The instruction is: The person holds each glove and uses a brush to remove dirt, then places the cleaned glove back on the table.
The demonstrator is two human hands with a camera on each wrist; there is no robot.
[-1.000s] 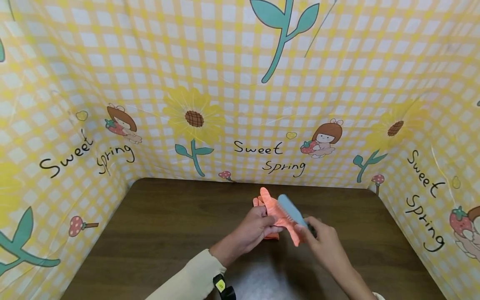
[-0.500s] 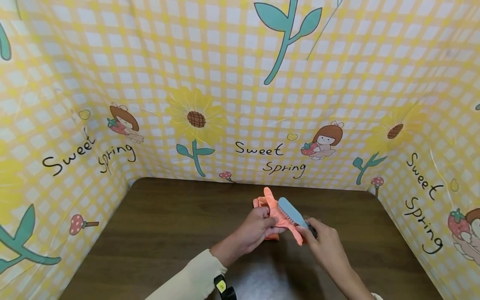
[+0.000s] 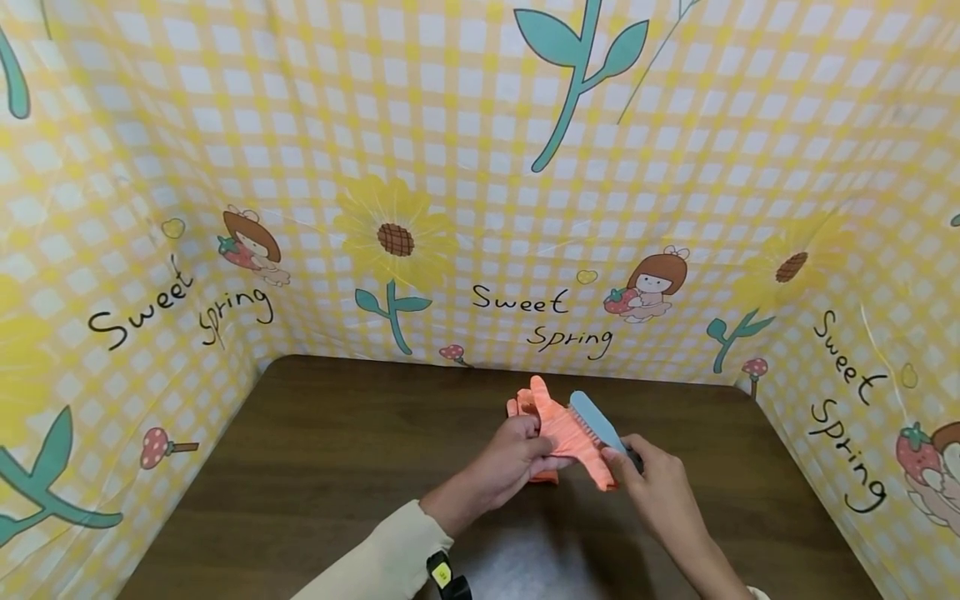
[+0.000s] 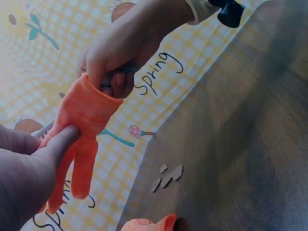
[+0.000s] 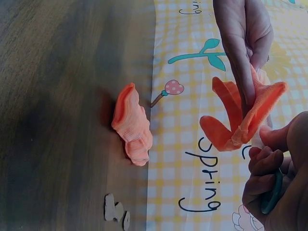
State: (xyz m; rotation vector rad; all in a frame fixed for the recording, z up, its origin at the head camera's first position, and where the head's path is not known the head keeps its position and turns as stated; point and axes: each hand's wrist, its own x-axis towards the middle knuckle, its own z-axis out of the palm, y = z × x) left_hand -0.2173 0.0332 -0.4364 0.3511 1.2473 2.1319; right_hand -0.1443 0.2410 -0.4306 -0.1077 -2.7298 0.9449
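Observation:
An orange knit glove (image 3: 567,433) is pinched by my left hand (image 3: 506,458), thumb on top. In my right hand (image 3: 656,479) is the handle of a light blue brush (image 3: 597,419). Its pale bristles lie along the glove's right edge. From the left wrist view, the held glove hangs cuff up, fingers down, with the right hand beside the cuff. The brush head is mostly behind the glove there. A second orange glove (image 5: 134,127) lies on the table, partly covered by my left hand in the head view.
Several small flat pale pieces (image 5: 115,211) lie on the dark wooden table (image 3: 360,442) near the second glove. Yellow checked cloth (image 3: 480,208) with printed flowers and lettering encloses the table at the back and both sides.
The brush has slid rightward over the held glove to its right edge, the right hand moving with it. The left hand keeps its grip and has barely moved.

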